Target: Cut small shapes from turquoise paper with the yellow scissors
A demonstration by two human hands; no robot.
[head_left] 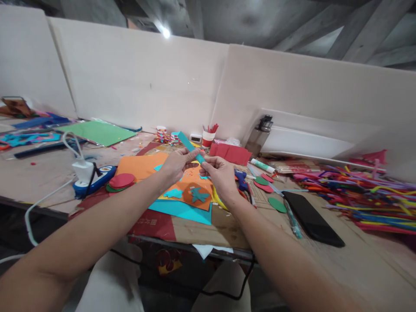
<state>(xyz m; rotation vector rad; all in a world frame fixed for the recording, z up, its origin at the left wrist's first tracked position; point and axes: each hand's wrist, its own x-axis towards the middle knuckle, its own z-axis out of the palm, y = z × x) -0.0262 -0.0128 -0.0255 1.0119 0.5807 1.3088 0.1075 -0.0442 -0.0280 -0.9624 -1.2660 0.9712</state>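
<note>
A narrow turquoise paper strip (187, 142) is held up slantwise in front of me, above the table. My left hand (180, 164) pinches it near its middle, and my right hand (217, 170) grips its lower end. Below the hands lie orange sheets (138, 167) with small turquoise cut-outs on them, among them a star-like piece (199, 195). A larger turquoise sheet (185, 212) sticks out beneath the orange ones toward the table's front edge. Just right of my right hand is a blue glue gun (241, 180).
On the left stands a blue power strip (94, 181) with a white plug and cable, near red paper circles (121, 180). Pipe cleaners (373, 195) pile up at right beyond a black phone (312, 219). A cup (208, 138) and dark bottle (260, 136) stand behind.
</note>
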